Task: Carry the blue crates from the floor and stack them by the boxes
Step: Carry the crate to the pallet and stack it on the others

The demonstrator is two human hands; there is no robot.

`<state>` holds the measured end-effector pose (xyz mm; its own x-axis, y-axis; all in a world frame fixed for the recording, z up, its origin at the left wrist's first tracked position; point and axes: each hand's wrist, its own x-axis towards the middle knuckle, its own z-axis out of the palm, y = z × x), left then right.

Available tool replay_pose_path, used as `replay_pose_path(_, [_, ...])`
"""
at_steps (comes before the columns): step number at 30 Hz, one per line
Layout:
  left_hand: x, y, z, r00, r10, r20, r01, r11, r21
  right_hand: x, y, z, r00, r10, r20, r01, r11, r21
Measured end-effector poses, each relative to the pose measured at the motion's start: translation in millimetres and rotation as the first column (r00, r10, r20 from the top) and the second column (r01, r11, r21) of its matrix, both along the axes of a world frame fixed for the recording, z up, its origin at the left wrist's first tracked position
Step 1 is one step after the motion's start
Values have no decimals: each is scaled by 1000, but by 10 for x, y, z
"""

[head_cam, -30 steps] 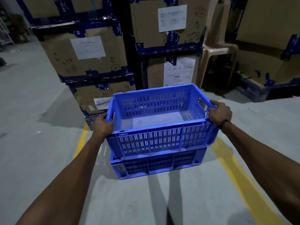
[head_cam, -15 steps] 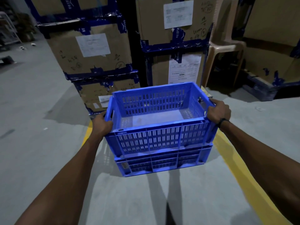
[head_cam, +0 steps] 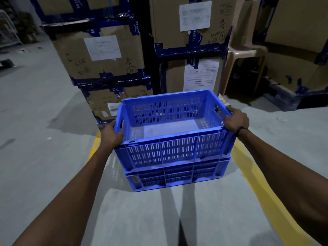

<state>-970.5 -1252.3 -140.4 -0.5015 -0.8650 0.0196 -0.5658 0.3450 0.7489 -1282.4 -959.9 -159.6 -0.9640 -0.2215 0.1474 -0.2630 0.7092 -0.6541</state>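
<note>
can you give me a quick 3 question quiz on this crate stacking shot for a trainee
1. True or false: the upper blue crate has goods inside.
2. Multiple choice: where does each hand take its grip? A) the crate's end handles B) its near long wall C) the lower blue crate
3. Short answer: what colour are the floor lines on either side of the crates?

Key
1. False; its bare floor shows.
2. A; the left hand and right hand each hold one end.
3. Yellow.
</note>
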Motion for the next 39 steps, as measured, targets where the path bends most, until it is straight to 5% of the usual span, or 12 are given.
replay_pose_path(39, [-197,-362,-56,981,-69,183,104,977,-187,-266,-87,124,980,191,58,-199,907,370])
